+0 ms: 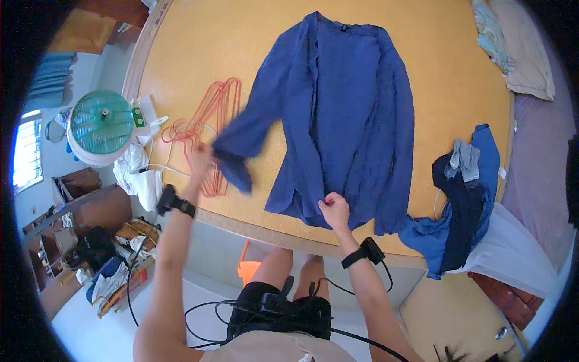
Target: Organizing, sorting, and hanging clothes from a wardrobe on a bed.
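Note:
A navy blue long-sleeved shirt (356, 114) lies spread on the yellow tabletop (187, 42), collar at the far side, front hanging open. My left hand (202, 158) is closed at the cuff of its left-side sleeve, which is bent outward and smeared by motion. On the near hem, my right hand (335, 211) pinches the fabric at the front opening. Several red hangers (226, 99) lie in a pile just beyond and under my left hand, partly hidden by it and the sleeve.
A green fan (102, 123) stands at the left edge, with white cloth (148, 184) and a cable near it. Dark blue and grey clothes (461, 205) are heaped at the right near corner. A folded beige cloth (528, 60) lies far right. An orange stool (247, 268) is below the table.

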A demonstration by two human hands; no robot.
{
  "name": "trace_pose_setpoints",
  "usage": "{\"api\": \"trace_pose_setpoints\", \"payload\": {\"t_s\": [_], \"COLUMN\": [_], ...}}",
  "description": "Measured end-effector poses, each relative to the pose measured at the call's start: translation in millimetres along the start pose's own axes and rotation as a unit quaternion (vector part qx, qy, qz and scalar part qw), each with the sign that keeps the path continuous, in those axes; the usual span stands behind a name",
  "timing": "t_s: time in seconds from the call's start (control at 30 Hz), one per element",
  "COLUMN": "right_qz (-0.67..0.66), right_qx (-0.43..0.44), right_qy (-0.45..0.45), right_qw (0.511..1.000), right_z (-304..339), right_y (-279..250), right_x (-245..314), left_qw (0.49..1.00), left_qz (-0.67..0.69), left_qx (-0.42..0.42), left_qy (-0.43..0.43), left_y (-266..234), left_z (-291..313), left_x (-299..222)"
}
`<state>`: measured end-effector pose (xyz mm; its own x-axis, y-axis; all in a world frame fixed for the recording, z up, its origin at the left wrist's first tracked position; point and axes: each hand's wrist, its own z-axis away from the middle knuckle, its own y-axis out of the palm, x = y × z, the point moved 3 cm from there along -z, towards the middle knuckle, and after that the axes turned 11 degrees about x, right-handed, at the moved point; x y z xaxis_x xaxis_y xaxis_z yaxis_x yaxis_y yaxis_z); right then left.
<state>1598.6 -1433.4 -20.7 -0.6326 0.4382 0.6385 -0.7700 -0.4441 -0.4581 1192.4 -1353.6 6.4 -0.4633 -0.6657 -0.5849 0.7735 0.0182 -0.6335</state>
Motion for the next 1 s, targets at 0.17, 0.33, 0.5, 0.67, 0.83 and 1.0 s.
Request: {"api": "trace_pose_setpoints", "payload": {"t_s": [0.17, 0.33, 0.5, 0.67, 0.83, 1.0], "right_qz": [-0.078, -0.133, 0.040, -0.261, -0.262, -0.157], "right_qx": [-0.026, -0.047, -0.194, 0.049, -0.034, -0.073], "right_qy": [-0.082, 0.024, -0.115, 0.034, 0.109, 0.052], "right_qw": [0.993, 0.990, 0.974, 0.964, 0.958, 0.983], "right_z": [13.5, 28.5, 36.3, 12.1, 0.4, -2.0], "right_y": [-14.9, -21.6, -21.3, 64.4, 86.0, 80.6], "right_x": [-15.8, -40.4, 22.9, -1.3, -2.2, 14.5], "left_qw": [0.951, 0.984, 0.949, 0.949, 0.902, 0.853], "left_qz": [-0.131, 0.054, 0.213, 0.179, 0.260, 0.318], "left_qx": [-0.225, 0.166, 0.217, 0.224, 0.278, 0.347], "left_qy": [0.168, 0.016, -0.080, -0.133, -0.203, -0.224], "left_y": [-70.2, 84.4, 132.5, 163.6, 167.9, 166.1], "left_z": [-24.2, -7.9, -53.4, -84.3, -96.4, -107.1], "left_x": [-51.1, -68.4, -101.1, -138.2, -143.6, -146.3]}}
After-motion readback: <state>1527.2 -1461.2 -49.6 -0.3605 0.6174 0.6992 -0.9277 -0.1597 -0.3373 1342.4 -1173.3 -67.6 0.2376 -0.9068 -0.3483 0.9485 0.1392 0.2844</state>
